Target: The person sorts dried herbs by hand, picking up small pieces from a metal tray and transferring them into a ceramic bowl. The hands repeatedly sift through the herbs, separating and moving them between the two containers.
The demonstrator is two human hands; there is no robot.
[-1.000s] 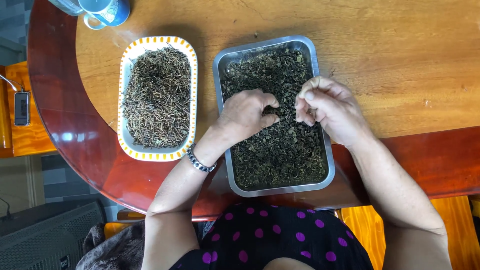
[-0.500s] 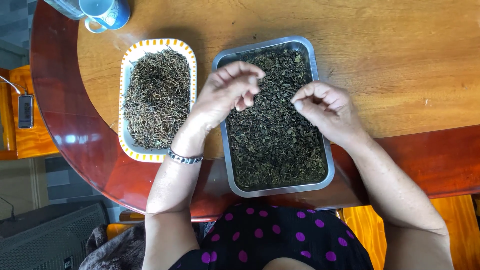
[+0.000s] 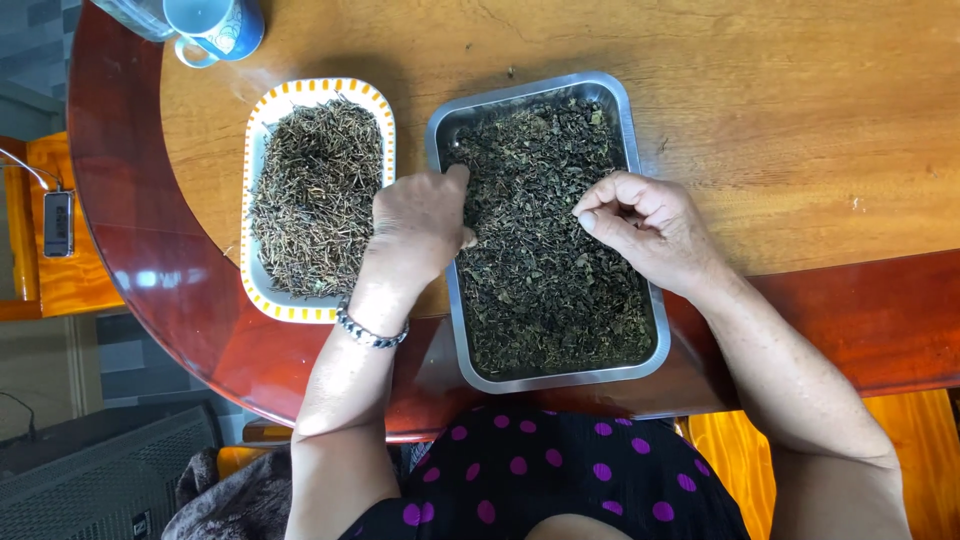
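Note:
A steel tray (image 3: 640, 150) full of dark dried leaves lies in front of me. To its left stands a white oval tray with an orange-dashed rim (image 3: 262, 120), heaped with thin brown stems. My left hand (image 3: 418, 225), with a bracelet on its wrist, hovers over the steel tray's left rim and the gap between the two trays. Its fingers curl downward and hide whatever is in them. My right hand (image 3: 650, 228) is over the right half of the leaves, thumb and fingertips pinched together. Anything between them is too small to see.
Both trays rest on a round wooden table (image 3: 800, 120) with a glossy red-brown edge. A blue and white mug (image 3: 215, 25) stands at the far left. A small dark device with a cable (image 3: 57, 222) lies on a wooden seat beside the table.
My left hand has lifted out of the leaves and swung left, from the steel tray's middle to its left rim. My right hand stayed over the leaves, drifting slightly right.

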